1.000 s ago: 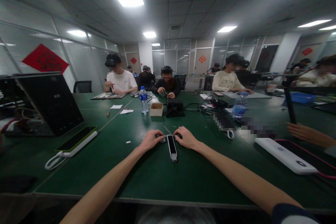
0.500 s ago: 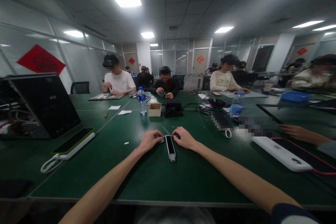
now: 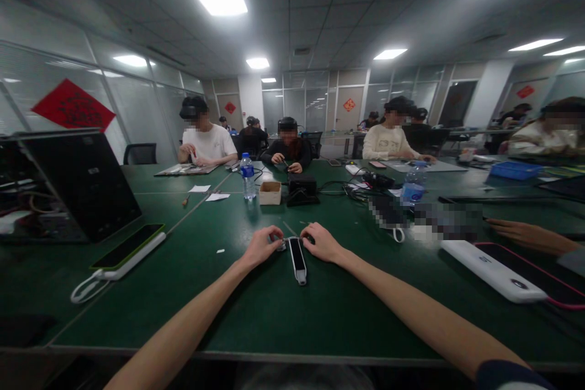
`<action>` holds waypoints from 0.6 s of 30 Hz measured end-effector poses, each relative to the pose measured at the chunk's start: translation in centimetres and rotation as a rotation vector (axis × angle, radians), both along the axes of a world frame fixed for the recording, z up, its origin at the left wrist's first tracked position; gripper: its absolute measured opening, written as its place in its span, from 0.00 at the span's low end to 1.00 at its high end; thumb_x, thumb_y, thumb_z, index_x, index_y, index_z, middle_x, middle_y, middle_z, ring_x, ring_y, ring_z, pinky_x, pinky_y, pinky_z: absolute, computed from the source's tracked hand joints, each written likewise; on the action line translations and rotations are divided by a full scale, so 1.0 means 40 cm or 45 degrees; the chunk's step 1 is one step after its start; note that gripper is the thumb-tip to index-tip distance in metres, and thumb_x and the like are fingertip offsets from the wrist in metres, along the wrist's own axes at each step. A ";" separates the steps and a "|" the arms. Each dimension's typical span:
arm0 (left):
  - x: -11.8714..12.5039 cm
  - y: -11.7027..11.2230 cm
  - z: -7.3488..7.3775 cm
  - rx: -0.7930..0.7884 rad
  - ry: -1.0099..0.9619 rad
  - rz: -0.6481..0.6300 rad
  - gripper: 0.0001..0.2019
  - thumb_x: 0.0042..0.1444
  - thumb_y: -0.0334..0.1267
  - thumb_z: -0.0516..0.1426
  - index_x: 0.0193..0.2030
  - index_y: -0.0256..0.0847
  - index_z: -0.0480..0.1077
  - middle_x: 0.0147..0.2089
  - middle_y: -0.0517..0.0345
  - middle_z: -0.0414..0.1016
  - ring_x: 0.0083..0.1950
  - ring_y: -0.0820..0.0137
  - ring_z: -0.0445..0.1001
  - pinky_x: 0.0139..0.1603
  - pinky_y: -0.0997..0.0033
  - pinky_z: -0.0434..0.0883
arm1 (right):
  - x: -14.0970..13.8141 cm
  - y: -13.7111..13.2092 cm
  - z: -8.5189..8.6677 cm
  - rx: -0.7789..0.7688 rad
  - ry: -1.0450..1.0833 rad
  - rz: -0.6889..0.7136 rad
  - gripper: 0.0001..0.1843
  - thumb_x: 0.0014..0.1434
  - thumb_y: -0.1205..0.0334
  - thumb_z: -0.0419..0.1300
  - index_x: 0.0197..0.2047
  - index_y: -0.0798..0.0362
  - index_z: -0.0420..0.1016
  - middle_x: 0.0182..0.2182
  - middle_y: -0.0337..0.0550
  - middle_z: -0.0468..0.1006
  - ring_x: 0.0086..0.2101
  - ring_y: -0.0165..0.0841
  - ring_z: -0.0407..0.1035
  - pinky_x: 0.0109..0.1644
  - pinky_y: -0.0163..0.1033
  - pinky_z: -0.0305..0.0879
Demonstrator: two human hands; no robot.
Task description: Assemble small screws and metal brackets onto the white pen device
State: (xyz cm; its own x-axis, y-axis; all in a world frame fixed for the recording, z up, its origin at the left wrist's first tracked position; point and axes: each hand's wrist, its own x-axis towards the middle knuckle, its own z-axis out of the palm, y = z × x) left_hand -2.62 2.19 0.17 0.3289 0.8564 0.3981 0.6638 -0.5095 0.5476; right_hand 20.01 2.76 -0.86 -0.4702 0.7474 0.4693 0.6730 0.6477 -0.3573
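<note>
I have both arms stretched out over the green table (image 3: 274, 317). My left hand (image 3: 261, 245) and right hand (image 3: 323, 242) meet at the far end of a slim black-and-white device (image 3: 298, 258) that lies flat between them, its long body running back toward me. The left fingertips (image 3: 276, 237) are curled in and pinch the device's far end from the left; the right fingertips (image 3: 309, 237) are curled the same way and press it from the right. Whether a small separate part sits under the fingers I cannot tell.

Well off to the left of my left hand lie a phone on a white power bank (image 3: 128, 250) and a black laptop lid (image 3: 80, 180). Beyond my hands stand a water bottle (image 3: 247, 177) and a small cardboard box (image 3: 270, 192). Far to the right of my right hand rests another person's hand (image 3: 525, 234), beside a long white power bank (image 3: 493, 270).
</note>
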 end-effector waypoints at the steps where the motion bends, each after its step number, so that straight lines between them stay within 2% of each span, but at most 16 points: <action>1: 0.000 0.001 -0.002 -0.005 0.001 0.004 0.07 0.50 0.33 0.58 0.37 0.40 0.73 0.35 0.61 0.77 0.35 0.70 0.71 0.39 0.72 0.67 | 0.000 0.000 -0.001 0.003 0.001 -0.001 0.07 0.57 0.69 0.56 0.36 0.56 0.75 0.34 0.46 0.74 0.38 0.35 0.66 0.43 0.39 0.63; 9: -0.005 0.003 -0.008 -0.037 -0.023 -0.036 0.07 0.52 0.37 0.57 0.37 0.40 0.72 0.36 0.60 0.76 0.35 0.70 0.72 0.38 0.72 0.68 | 0.000 0.001 -0.003 -0.011 -0.003 -0.007 0.07 0.57 0.68 0.56 0.37 0.56 0.75 0.34 0.46 0.74 0.38 0.34 0.65 0.42 0.38 0.63; 18: 0.000 0.000 -0.002 -0.064 0.000 0.008 0.07 0.55 0.38 0.54 0.37 0.39 0.71 0.34 0.58 0.76 0.36 0.68 0.74 0.38 0.71 0.68 | -0.003 0.005 -0.008 0.015 -0.011 -0.017 0.06 0.57 0.68 0.56 0.37 0.55 0.75 0.35 0.46 0.74 0.39 0.35 0.65 0.44 0.38 0.63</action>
State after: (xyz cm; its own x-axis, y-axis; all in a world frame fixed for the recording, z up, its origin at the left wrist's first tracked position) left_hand -2.61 2.20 0.07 0.3236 0.8774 0.3543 0.6668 -0.4771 0.5725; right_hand 19.89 2.94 -1.17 -0.4645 0.7481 0.4738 0.6844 0.6428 -0.3440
